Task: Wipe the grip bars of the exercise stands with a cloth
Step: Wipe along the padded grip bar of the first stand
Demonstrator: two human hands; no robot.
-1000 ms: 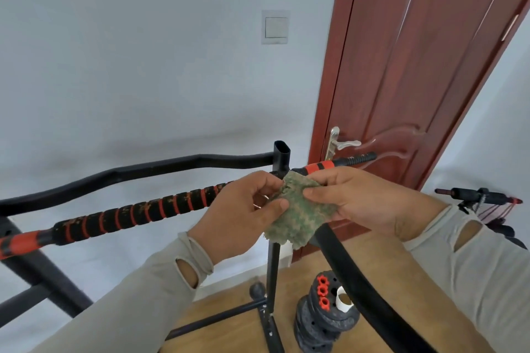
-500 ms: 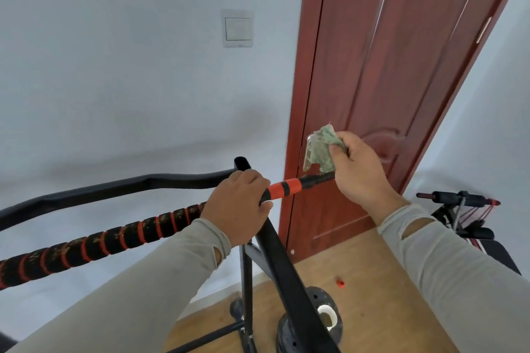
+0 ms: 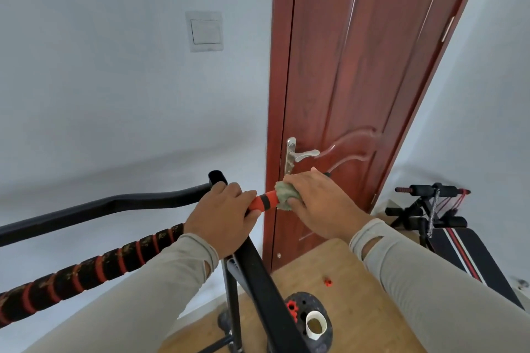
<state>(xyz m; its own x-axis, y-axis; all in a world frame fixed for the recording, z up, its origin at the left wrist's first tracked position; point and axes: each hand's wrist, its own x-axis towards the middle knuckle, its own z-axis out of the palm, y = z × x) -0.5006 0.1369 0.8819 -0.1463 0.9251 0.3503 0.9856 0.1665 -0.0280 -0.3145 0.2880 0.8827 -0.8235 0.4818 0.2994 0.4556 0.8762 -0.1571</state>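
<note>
A black grip bar with orange rings (image 3: 94,266) runs from the lower left up to the stand's post. My left hand (image 3: 220,218) is closed around the bar where it meets the post. The bar's short right end (image 3: 265,200) is orange and black. My right hand (image 3: 318,203) presses a green cloth (image 3: 285,196) around that end, covering most of it; only the black tip shows past my fingers. A second plain black bar (image 3: 109,203) curves behind.
A red-brown door (image 3: 358,94) with a silver handle (image 3: 301,155) stands right behind the bar's end. Weight plates (image 3: 312,321) and a small red piece (image 3: 327,281) lie on the wooden floor below. A black bench with springs (image 3: 436,215) sits at the right.
My right hand has come down from above the bar's end and wrapped the cloth around it. My left hand stays gripping the bar by the post.
</note>
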